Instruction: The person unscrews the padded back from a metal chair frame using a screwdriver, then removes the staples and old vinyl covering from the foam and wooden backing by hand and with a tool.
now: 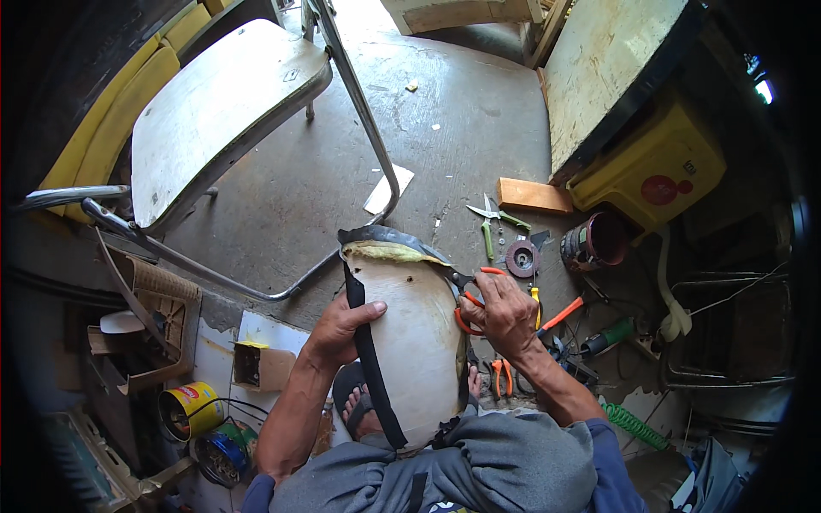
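A pale board (412, 342), shaped like a chair seat, stands across my lap between my knees. Black covering (369, 368) folds over its left edge, and yellowish foam (389, 250) shows along its top. My left hand (338, 327) grips the left edge, thumb over the black strip, fingers mostly hidden behind. In my right hand (506, 315) is a pair of orange-handled pliers (467, 318). Their dark jaws are at the board's upper right edge, by the covering; whether they bite on it I cannot tell.
A metal-framed chair (231, 94) stands at the far left. Right of the board lie green-handled shears (489, 232), an abrasive disc (522, 258), a wood block (534, 196), a paint can (593, 242) and other pliers (502, 378). Left are a yellow tin (190, 407) and a cardboard box (261, 366).
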### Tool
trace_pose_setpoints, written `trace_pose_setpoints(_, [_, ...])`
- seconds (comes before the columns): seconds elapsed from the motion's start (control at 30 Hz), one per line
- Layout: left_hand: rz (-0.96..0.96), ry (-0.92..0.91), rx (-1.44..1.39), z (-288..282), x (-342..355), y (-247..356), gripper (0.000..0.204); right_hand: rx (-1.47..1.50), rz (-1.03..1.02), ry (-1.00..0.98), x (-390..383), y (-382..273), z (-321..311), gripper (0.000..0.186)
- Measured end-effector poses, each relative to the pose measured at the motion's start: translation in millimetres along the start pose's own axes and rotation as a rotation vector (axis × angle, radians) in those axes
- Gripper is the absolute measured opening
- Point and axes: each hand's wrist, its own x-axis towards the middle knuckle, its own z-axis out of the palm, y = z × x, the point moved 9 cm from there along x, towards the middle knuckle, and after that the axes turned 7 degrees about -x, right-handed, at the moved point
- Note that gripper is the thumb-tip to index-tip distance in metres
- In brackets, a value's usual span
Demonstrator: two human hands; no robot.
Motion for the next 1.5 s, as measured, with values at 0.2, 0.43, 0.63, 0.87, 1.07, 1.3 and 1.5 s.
trace_pose_setpoints(0.2, [-0.063,-0.022,0.013,4,1,-6,0.058,-0.076,-0.087,-0.016,10,4,-6,0.047])
trace_pose_setpoints(0.43, [-0.093,-0.068,0.017,9,0,-10,0.061,-0.055,-0.215,0.035,25,3,-20,0.039])
trace_pose_setpoints(0.63, [-0.1,-0.098,0.029,16,1,-13,0.063,-0.086,-0.281,-0.016,40,0,-21,0.037])
trace_pose_setpoints(0.87, [-0.104,-0.128,0.039,21,-1,-12,0.063,-0.055,-0.28,-0.07,52,1,-24,0.041])
trace_pose_setpoints(1.07, [-0.099,-0.08,0.032,14,-3,-12,0.063,0.002,-0.244,-0.072,49,3,-30,0.045])
trace_pose_setpoints(1.3, [-0.124,-0.092,0.044,15,-1,-19,0.063,0.01,-0.25,-0.08,50,2,-25,0.052])
trace_pose_setpoints(1.5, [-0.104,-0.082,0.068,14,-4,-19,0.063,-0.005,-0.253,-0.153,49,0,-22,0.045])
